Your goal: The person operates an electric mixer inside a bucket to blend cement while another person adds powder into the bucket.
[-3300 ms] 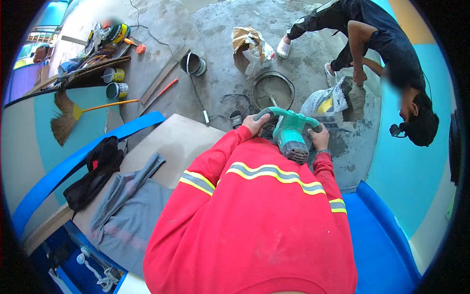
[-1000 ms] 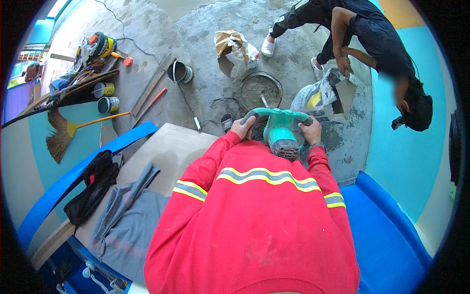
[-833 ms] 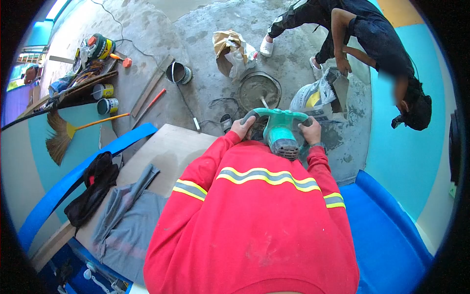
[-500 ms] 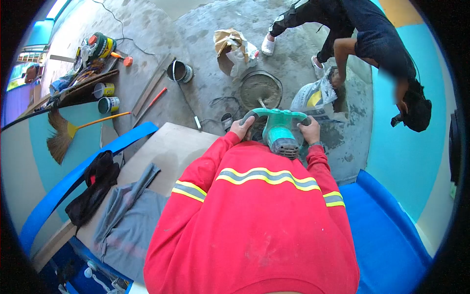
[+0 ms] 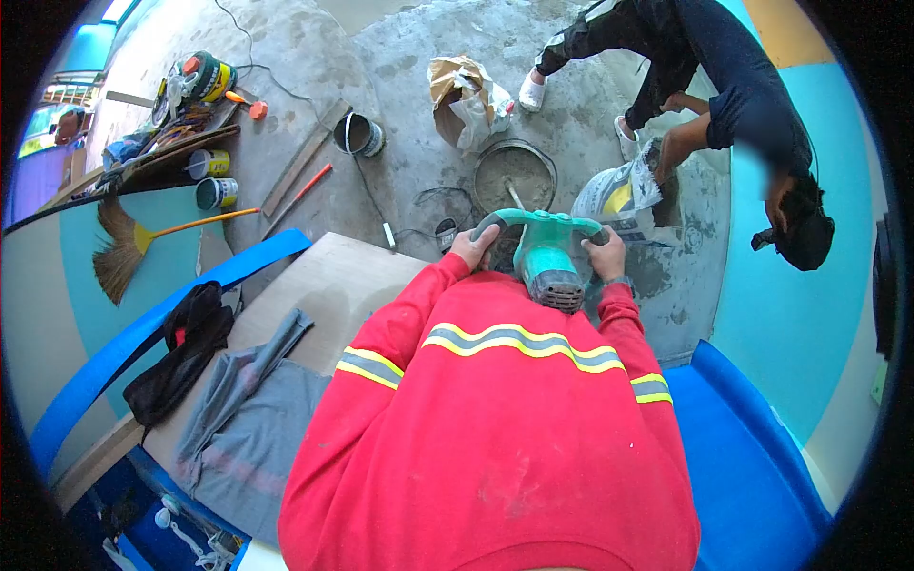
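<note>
A green power mixer (image 5: 550, 259) is between my two hands, its motor toward my chest. My left hand (image 5: 473, 249) is wrapped round its left handle, and my right hand (image 5: 606, 257) grips the right one. From the mixer a shaft (image 5: 514, 193) runs down into a round tub (image 5: 479, 195) of grey wet mix; the shaft's lower end is hidden in the mix. Just right of the tub, a white and yellow bag (image 5: 609, 197) lies tilted, its mouth held by a co-worker (image 5: 709, 76) who bends over it.
An open paper bag (image 5: 447, 76) and a black bucket (image 5: 369, 138) stand beyond the tub. Planks (image 5: 303, 157), a red bar (image 5: 307, 193) and a broom (image 5: 181, 226) are to the left. A cord (image 5: 367, 190) crosses the floor. Grey cloth (image 5: 257, 414) lies on the board (image 5: 333, 276) nearby.
The co-worker's second arm has come into sight near the legs. The view has shifted slightly. My hands keep their hold on the mixer.
</note>
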Demonstrator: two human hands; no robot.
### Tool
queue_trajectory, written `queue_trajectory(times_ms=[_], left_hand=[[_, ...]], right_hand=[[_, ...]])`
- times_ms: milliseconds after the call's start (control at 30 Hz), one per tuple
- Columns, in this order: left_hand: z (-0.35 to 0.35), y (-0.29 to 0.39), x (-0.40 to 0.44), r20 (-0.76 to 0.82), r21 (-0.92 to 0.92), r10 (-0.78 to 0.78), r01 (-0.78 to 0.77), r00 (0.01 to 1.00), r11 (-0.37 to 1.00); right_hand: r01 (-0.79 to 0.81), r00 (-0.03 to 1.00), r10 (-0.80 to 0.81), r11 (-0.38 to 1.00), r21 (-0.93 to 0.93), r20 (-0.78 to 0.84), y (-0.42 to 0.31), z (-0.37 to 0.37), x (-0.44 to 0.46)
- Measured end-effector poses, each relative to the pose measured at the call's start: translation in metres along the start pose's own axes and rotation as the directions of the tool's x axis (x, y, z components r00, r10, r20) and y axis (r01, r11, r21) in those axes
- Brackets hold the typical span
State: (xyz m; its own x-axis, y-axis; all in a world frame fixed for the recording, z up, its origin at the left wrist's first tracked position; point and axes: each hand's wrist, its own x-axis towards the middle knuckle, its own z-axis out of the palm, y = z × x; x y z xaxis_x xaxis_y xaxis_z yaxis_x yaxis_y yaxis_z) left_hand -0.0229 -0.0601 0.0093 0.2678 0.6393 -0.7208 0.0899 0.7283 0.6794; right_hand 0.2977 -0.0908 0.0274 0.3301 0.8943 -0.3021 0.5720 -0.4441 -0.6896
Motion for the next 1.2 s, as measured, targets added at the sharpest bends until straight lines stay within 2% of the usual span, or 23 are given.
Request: queue_trajectory(times_ms=[100, 300, 400, 500, 800, 900, 1000, 1200], left_hand=[[0.001, -0.005, 0.006, 0.01, -0.032, 0.011, -0.011, 1.0, 0.999], [0.003, 0.005, 0.001, 0.001, -0.039, -0.003, 0.003, 1.0, 0.999], [0.002, 0.005, 0.003, 0.02, -0.036, -0.025, 0.026, 0.999, 0.999], [0.001, 0.0, 0.01, 0.062, -0.003, 0.009, -0.009, 0.998, 1.0], [0.006, 0.007, 0.006, 0.025, -0.005, -0.015, 0.016, 1.0, 1.0], [0.003, 0.007, 0.008, 0.064, -0.028, -0.029, 0.031, 0.998, 0.999], [0.005, 0.006, 0.011, 0.052, 0.016, -0.046, 0.045, 0.998, 0.999], [0.002, 0.002, 0.012, 0.103, 0.027, 0.006, -0.009, 0.995, 1.0]], right_hand=[[0.002, 1.0, -0.004, 0.997, -0.083, -0.023, -0.006, -0.005, -0.002], [-0.007, 0.999, 0.006, 1.0, -0.02, -0.034, -0.012, -0.009, -0.005], [-0.007, 0.999, 0.004, 0.997, -0.074, -0.038, -0.011, -0.009, -0.006], [-0.019, 0.999, 0.02, 1.0, 0.003, -0.044, -0.002, -0.007, -0.007], [-0.042, 0.998, 0.039, 0.998, -0.051, -0.049, -0.008, -0.011, -0.009], [-0.03, 0.998, 0.027, 0.998, -0.051, -0.061, -0.007, -0.009, -0.009], [-0.045, 0.998, 0.044, 0.999, -0.022, -0.038, -0.007, -0.012, -0.01], [-0.073, 0.997, 0.07, 0.995, -0.062, -0.042, -0.004, -0.012, -0.01]])
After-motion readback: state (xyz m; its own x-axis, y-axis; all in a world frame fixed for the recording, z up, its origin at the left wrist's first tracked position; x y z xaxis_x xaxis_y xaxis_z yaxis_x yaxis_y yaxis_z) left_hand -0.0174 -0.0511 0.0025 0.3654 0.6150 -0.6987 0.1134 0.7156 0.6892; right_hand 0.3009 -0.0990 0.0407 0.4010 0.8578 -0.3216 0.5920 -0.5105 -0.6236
